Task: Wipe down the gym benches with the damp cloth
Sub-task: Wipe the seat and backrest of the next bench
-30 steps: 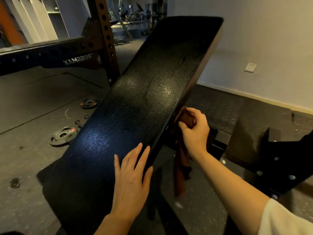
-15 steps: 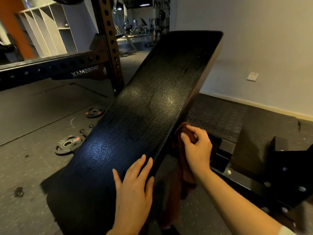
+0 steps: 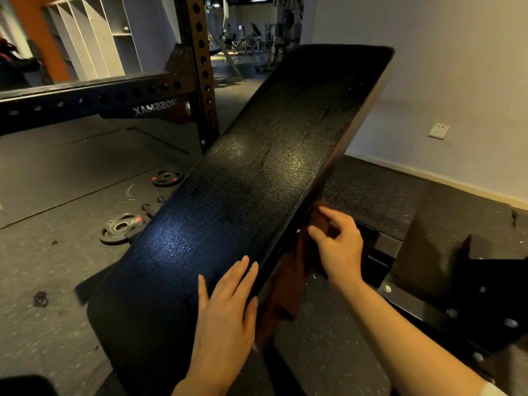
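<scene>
A long black padded bench back slopes up from near me toward the far wall, its textured surface shiny with damp patches. My left hand lies flat on the pad's lower right part, fingers straight. My right hand grips a reddish-brown cloth against the pad's right side edge. The rest of the cloth hangs down below the edge, partly hidden by the pad.
A dark rack upright and crossbar stand left of the bench. Weight plates lie on the rubber floor. The bench's black metal frame sits at right. A wall socket is on the white wall.
My right hand with the cloth has stayed at the pad's right edge with small shifts, and the cloth hangs differently. The view has tilted up. My left hand remains flat on the pad.
</scene>
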`<state>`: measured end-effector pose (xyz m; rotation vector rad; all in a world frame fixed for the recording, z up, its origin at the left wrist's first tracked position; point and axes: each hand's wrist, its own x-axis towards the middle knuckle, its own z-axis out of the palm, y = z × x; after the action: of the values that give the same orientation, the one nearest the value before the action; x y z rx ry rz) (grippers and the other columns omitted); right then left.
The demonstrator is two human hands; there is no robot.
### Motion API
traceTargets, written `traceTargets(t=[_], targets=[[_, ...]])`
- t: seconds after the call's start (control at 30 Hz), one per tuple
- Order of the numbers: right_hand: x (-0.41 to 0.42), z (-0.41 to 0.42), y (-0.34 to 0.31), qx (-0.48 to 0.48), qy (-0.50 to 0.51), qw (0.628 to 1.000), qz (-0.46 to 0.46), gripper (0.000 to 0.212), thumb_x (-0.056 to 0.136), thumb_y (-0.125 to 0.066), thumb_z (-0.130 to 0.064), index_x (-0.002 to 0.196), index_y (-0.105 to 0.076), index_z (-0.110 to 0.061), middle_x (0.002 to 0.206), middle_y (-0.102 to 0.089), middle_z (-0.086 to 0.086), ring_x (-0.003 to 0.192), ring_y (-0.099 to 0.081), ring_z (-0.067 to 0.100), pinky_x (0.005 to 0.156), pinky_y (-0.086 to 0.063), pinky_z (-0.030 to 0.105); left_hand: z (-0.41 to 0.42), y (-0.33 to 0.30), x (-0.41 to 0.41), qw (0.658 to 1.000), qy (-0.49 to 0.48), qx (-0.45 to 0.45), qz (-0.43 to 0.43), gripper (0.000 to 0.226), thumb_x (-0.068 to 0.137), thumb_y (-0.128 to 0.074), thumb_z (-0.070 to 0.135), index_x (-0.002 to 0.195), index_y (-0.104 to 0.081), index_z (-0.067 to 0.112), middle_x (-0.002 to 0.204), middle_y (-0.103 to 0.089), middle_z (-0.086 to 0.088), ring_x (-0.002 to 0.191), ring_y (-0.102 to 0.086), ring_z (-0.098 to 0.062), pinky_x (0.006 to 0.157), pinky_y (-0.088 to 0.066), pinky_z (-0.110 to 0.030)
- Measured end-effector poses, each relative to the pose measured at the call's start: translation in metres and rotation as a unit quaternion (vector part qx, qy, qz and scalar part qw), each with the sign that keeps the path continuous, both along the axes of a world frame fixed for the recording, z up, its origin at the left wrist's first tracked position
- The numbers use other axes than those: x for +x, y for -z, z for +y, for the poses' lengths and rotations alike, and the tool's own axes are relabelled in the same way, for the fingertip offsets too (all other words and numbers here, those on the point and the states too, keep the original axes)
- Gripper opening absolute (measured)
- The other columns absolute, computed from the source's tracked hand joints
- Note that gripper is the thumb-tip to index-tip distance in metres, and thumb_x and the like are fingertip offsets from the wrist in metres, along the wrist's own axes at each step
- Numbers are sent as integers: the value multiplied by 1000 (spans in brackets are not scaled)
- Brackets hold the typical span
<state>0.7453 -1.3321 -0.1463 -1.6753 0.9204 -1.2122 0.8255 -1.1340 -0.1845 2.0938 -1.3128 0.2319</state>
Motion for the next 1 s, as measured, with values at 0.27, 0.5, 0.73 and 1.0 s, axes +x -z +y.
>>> traceTargets(t=[0.27, 0.5, 0.73, 1.0], targets=[[0, 45, 21, -66, -91, 993, 16, 40, 66, -70, 9, 90, -70, -22, 94, -67, -8, 92, -60, -7, 82, -40, 4, 8, 7, -5, 998, -18, -46, 26, 56, 85, -69, 13, 137, -50, 24, 142, -47, 9, 130, -39, -3, 113, -16, -51], [-12, 53, 40, 19, -70, 997, -22, 48, 73, -70, 15, 112, -62, -11, 114, -53, -1, 96, -56, -11, 77, -48, 9, 33, 15, 0, 996, -59, -48, 45, 52, 81, -73, 9, 130, -60, 20, 134, -55, 5, 126, -39, 0, 112, -29, -54], [12, 66, 34, -24, -58, 998, 1, 28, 71, -74, 3, 89, -67, -18, 96, -63, -3, 94, -61, 8, 82, -48, 18, 44, 16, -4, 993, -82, -2, 81, 58, 85, -69, 14, 138, -50, 29, 143, -46, 5, 134, -40, -13, 115, -27, -51], [2, 77, 36, -71, -57, 996, -11, 32, 73, -68, 10, 87, -66, -19, 94, -54, -14, 92, -54, -9, 84, -41, 8, 65, 22, -10, 990, -84, 28, 106, 63, 85, -68, 10, 141, -46, 30, 147, -42, 5, 135, -36, -13, 110, -35, -52]])
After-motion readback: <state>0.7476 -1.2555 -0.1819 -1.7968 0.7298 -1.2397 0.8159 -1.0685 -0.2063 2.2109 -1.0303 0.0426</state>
